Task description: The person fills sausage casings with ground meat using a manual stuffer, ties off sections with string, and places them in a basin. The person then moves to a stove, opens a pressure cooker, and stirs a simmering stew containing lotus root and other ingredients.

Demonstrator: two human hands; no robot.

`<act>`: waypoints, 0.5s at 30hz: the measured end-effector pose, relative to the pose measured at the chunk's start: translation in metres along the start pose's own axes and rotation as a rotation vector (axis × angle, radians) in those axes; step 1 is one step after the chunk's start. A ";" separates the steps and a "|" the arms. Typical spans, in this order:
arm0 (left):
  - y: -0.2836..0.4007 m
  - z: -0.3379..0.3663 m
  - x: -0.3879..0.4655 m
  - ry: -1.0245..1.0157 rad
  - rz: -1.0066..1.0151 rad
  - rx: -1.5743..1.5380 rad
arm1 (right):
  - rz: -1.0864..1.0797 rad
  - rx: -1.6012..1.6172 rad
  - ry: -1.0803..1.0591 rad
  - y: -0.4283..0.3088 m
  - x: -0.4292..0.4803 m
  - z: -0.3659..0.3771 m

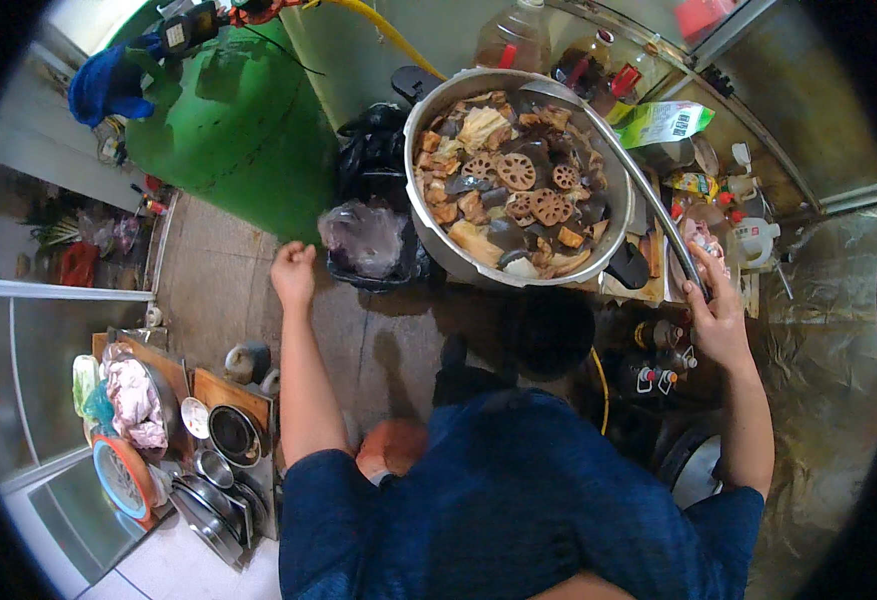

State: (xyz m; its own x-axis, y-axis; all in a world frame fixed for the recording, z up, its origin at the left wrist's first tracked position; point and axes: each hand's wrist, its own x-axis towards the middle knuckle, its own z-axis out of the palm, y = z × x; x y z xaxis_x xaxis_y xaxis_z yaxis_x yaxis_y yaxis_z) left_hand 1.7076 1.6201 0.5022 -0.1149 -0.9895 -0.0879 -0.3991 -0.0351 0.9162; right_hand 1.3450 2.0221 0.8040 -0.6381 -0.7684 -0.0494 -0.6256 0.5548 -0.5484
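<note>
A large metal pot [438, 259] in front of me holds a dark braise with lotus root slices [515, 172], tofu-like brown chunks and pale leafy pieces. Across its right side runs a long metal ladle [644, 184], its head dipping into the food near the far rim. My right hand [720, 319] grips the end of the ladle's handle, outside the pot. My left hand [293, 276] hangs over the floor with fingers curled in and nothing visible in them. Just right of it is a black-lined bin [369, 281] with a clear plastic bag [363, 236] on top.
A big green gas cylinder [236, 142] stands far left, a blue glove [112, 86] on it. Oil bottles [513, 34], a green-white packet [663, 121] and a white jug [755, 241] crowd behind and right of the pot. Pans [234, 435] sit on a low-left shelf.
</note>
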 end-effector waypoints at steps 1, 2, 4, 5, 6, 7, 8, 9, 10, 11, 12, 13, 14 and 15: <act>-0.014 -0.003 -0.018 0.007 -0.027 -0.014 | 0.001 0.023 -0.010 0.001 0.001 0.000; -0.027 -0.003 -0.037 -0.043 -0.111 -0.124 | -0.010 -0.009 -0.021 0.003 0.001 -0.001; -0.043 0.000 -0.084 -0.098 -0.220 -0.206 | -0.002 -0.020 -0.033 0.005 0.003 -0.001; -0.046 0.004 -0.111 -0.112 -0.257 -0.204 | -0.106 -0.097 -0.020 0.006 0.005 -0.001; -0.044 0.010 -0.134 -0.107 -0.184 -0.060 | -0.201 -0.164 0.011 0.007 0.010 0.001; -0.036 0.019 -0.153 -0.108 -0.147 0.067 | -0.257 -0.213 0.041 0.007 0.017 0.001; -0.025 0.028 -0.174 -0.173 -0.150 0.029 | -0.128 -0.147 -0.016 0.006 0.022 0.000; -0.009 0.040 -0.193 -0.258 -0.294 0.044 | -0.298 -0.207 0.039 0.003 0.032 0.003; 0.010 0.053 -0.211 -0.374 -0.220 0.000 | -0.280 -0.332 0.004 0.000 0.038 0.001; 0.033 0.064 -0.232 -0.499 -0.227 -0.010 | -0.282 -0.424 -0.021 -0.004 0.046 0.000; 0.056 0.077 -0.249 -0.637 -0.224 0.045 | -0.283 -0.544 -0.031 -0.009 0.055 0.002; 0.080 0.095 -0.263 -0.755 -0.165 0.080 | -0.305 -0.633 -0.035 -0.015 0.064 0.003; 0.103 0.114 -0.275 -0.906 -0.216 -0.047 | -0.366 -0.719 -0.021 -0.021 0.072 0.003; 0.125 0.134 -0.286 -1.038 -0.194 -0.220 | -0.366 -0.784 -0.034 -0.026 0.079 0.003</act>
State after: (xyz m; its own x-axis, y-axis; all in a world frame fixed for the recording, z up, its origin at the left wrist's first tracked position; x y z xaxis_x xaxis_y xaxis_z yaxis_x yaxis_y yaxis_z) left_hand 1.5688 1.9178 0.5896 -0.8240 -0.3656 -0.4329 -0.3332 -0.3053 0.8921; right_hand 1.3123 1.9455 0.8122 -0.3303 -0.9438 -0.0137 -0.9259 0.3211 0.1987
